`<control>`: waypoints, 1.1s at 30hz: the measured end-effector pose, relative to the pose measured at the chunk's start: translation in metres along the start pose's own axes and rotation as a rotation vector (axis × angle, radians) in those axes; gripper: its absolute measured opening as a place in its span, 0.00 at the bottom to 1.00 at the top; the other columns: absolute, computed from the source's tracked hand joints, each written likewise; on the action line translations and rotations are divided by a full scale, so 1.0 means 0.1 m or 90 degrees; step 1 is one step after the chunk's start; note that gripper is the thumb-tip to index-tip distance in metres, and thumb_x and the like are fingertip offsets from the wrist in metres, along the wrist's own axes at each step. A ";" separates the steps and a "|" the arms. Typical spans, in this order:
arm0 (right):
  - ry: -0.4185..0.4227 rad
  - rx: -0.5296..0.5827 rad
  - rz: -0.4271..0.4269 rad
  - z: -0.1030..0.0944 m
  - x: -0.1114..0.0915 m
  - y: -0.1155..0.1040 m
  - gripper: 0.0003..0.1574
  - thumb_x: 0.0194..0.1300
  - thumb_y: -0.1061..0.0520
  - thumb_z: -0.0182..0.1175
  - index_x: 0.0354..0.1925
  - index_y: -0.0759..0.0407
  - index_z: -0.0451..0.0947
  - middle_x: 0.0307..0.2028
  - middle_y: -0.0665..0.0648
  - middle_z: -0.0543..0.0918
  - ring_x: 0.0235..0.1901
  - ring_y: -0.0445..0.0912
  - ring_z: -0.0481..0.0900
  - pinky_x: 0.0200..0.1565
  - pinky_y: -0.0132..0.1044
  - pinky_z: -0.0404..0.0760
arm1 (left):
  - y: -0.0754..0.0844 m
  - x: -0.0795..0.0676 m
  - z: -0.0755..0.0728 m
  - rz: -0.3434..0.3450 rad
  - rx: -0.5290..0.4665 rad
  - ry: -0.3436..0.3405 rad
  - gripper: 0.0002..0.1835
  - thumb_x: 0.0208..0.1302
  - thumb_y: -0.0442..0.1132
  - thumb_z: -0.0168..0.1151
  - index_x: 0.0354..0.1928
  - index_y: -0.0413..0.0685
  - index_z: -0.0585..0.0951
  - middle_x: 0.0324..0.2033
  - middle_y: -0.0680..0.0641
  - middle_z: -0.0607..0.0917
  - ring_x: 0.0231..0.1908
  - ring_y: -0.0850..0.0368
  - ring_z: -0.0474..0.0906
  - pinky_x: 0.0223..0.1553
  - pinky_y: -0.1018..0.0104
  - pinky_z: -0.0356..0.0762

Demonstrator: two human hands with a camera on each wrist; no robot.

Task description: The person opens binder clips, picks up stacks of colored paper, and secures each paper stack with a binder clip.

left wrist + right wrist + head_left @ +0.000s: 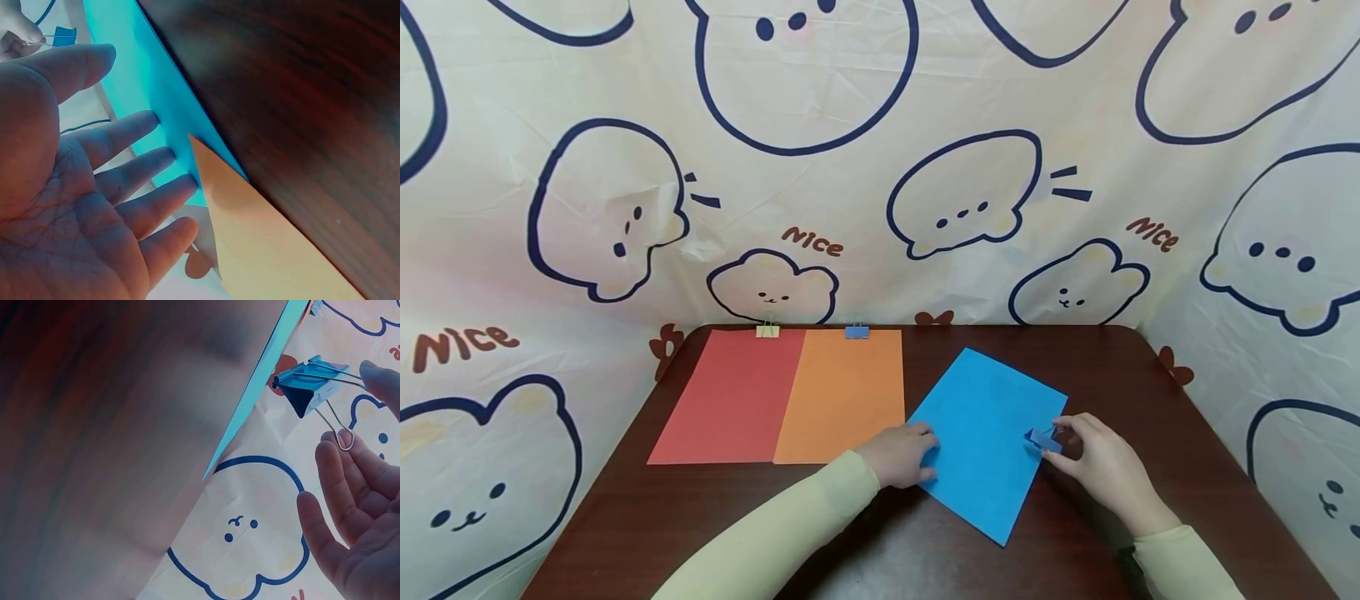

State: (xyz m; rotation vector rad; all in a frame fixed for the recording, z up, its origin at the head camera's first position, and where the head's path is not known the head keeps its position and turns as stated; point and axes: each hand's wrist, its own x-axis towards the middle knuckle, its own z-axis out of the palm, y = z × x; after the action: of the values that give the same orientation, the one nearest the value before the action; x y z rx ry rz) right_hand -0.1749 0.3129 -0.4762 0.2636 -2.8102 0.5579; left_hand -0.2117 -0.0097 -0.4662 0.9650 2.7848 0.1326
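Note:
A blue sheet of paper (985,433) lies at a slant on the table. My left hand (898,456) rests at its left edge with the fingers spread, touching the paper; the left wrist view shows these fingers (134,131) loosely extended. Beyond the sheet's right edge, my right hand (1108,467) pinches a blue binder clip (1043,439) by its wire handles. In the right wrist view the binder clip (312,381) hangs between thumb and fingertips, its mouth turned towards the blue sheet (250,403). Whether clip and paper touch is unclear.
A red sheet (730,400) and an orange sheet (846,400) lie side by side at the left. A pale yellow clip (767,331) and another blue clip (857,332) hold their far edges at the brown table's (1112,358) back. A bear-patterned curtain (865,192) surrounds it.

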 end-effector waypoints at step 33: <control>0.012 0.004 -0.003 -0.02 -0.01 -0.02 0.28 0.57 0.52 0.78 0.53 0.62 0.82 0.45 0.60 0.84 0.40 0.50 0.84 0.37 0.45 0.87 | 0.19 -0.17 0.02 0.017 0.075 -0.017 0.23 0.70 0.58 0.65 0.60 0.55 0.82 0.54 0.51 0.81 0.51 0.58 0.76 0.54 0.66 0.80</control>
State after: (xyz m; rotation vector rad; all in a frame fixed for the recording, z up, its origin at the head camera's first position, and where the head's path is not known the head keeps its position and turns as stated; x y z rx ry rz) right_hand -0.1727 0.3118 -0.4744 0.2640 -2.7889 0.5658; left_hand -0.1871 -0.0051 -0.4631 1.0230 2.7831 -0.0410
